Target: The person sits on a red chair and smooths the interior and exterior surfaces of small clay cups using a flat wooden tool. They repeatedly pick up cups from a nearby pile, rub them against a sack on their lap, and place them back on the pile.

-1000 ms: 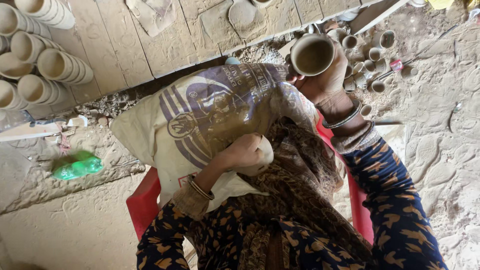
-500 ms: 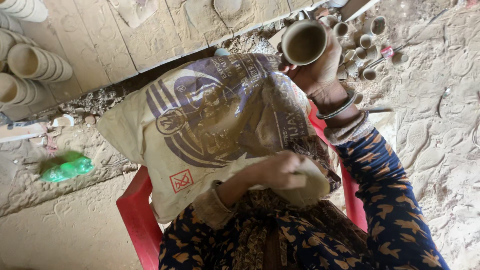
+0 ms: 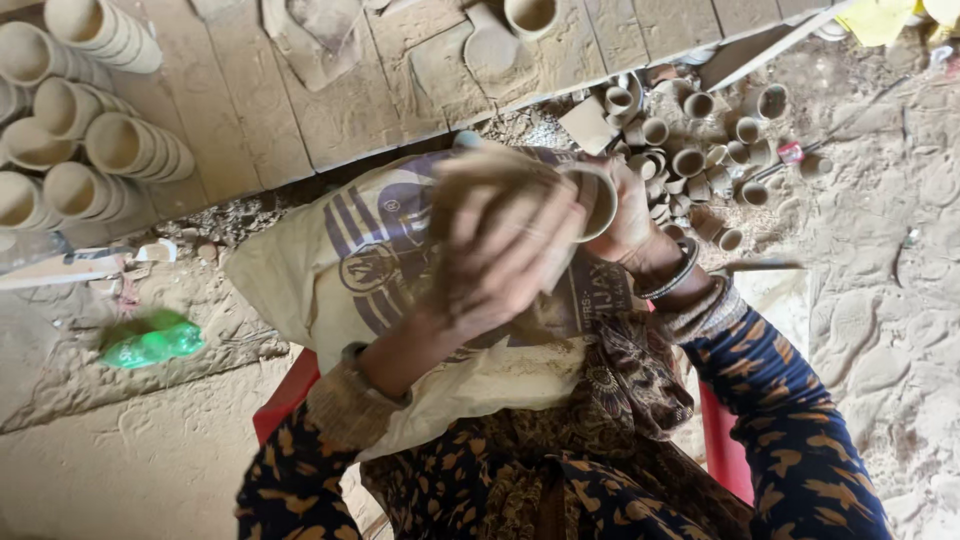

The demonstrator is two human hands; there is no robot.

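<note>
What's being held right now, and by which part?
The right hand holds a clay cup by its side; the blurred left hand is against it.

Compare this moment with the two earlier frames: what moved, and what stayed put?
The left hand rose from the lap to the clay cup, its fingers blurred against it. The right hand brought the cup down closer and keeps holding it. The printed sack stays on the lap; the stacked cups are unmoved.
</note>
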